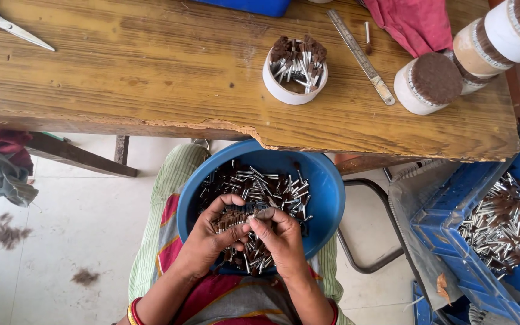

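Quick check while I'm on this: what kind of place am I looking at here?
Likely a small brush-making workshop: a worn wooden table, a blue bowl and blue crate full of small metal-ferruled brush heads, and a metal ruler.

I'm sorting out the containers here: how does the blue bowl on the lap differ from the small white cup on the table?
The blue bowl is wide and shallow; the white cup is small and narrow. In the bowl the metal-handled brushes lie loose in a heap; in the cup they stand packed, tufts up. Both hands, left hand and right hand, work over the bowl; nothing touches the cup. Both hold the same brown-tufted brushes.
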